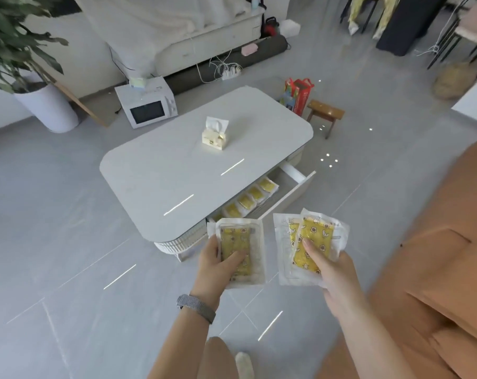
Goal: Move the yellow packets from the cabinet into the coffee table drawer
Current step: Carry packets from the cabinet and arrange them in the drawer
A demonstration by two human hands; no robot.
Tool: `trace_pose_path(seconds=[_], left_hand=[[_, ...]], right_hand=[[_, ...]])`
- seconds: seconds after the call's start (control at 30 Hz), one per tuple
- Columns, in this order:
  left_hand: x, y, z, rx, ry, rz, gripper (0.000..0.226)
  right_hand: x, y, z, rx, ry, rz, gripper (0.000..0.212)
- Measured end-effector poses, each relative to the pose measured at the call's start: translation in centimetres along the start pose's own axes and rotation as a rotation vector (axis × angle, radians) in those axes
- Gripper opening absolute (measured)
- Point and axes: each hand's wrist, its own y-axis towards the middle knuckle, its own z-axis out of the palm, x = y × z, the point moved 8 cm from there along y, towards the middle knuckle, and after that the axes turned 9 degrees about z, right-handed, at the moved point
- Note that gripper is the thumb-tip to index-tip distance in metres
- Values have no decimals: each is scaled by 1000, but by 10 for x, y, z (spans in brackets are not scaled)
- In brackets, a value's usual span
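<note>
My left hand point(218, 266) grips one yellow packet point(243, 242) in clear wrapping, thumb across its front. My right hand point(330, 272) holds two overlapping yellow packets point(311, 242), thumb pressed on the top one. Both hands hover above the floor just in front of the white coffee table point(177, 170). The table's drawer point(286, 192) stands pulled out on the near right side, with several yellow packets point(248, 201) lined up inside it. The cabinet is not in view.
A tissue box point(215, 135) stands on the table top. Behind the table are a white microwave point(147, 105) on the floor, a potted plant point(27, 64), a small wooden stool point(324, 113) and a red bag point(300, 94). An orange sofa point(436, 255) fills the right side.
</note>
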Motion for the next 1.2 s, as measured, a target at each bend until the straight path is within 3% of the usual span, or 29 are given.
trace_pose_path(seconds=[0.43,0.77,0.97,1.2], left_hand=[[-9,186,78,-22,0,-68,23],[-18,296,135,-84,9,-98,20],[29,332,137,-253,-33,-114,19],[141,346,151,-512,-171,-119,25]], right_hand=[[109,177,3,-31,-6,19,29],[175,299,22,54,-102,85,30],[167,375,26,139,-222,141,31],[120,477,19,297,-414,157,30]])
